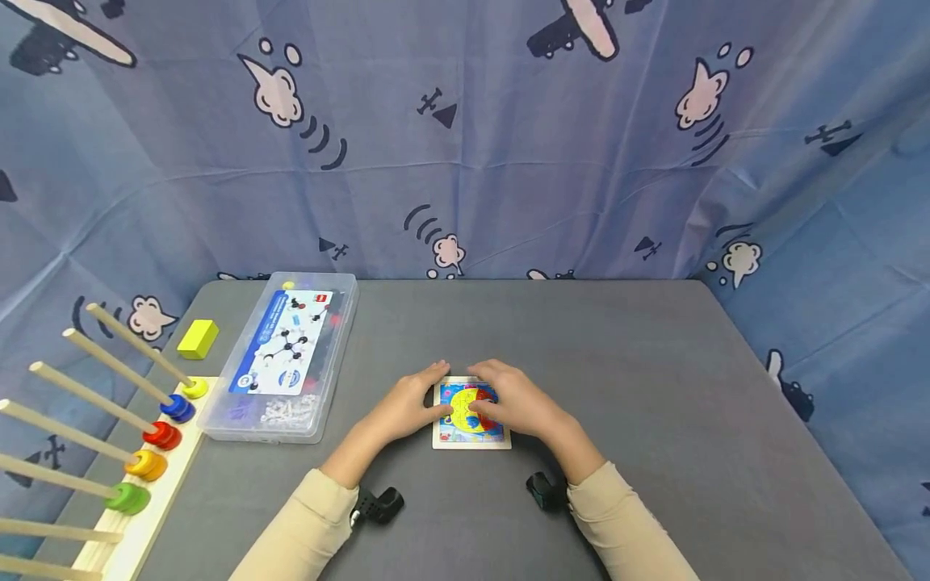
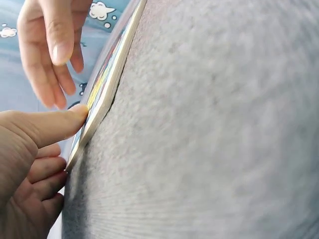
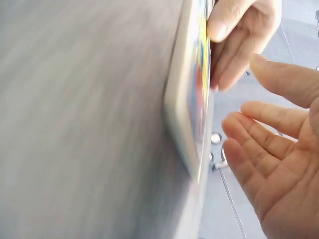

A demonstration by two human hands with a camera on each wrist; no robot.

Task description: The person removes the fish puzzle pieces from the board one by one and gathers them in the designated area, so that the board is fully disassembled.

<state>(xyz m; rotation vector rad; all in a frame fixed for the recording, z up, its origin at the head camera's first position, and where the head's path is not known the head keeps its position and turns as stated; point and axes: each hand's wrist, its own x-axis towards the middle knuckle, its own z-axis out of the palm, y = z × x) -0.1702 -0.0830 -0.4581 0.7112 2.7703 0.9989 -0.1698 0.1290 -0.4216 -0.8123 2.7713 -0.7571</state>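
Note:
A small square jigsaw puzzle (image 1: 472,436) in a pale wooden frame lies flat on the grey table, showing a yellow and red figure on blue. My left hand (image 1: 412,406) holds its left side; in the left wrist view the thumb (image 2: 55,124) lies on the picture's edge and the curled fingers are at the frame's side. Over the puzzle's right part is my right hand (image 1: 519,401). In the right wrist view that hand (image 3: 284,159) has spread, relaxed fingers and stays apart from the frame.
On the left stand a clear plastic case (image 1: 330,355) with a molecule-model label, a yellow block (image 1: 198,339), and a wooden peg rack (image 1: 170,468) with coloured rings. A blue patterned curtain (image 1: 494,161) hangs behind the table (image 1: 617,347).

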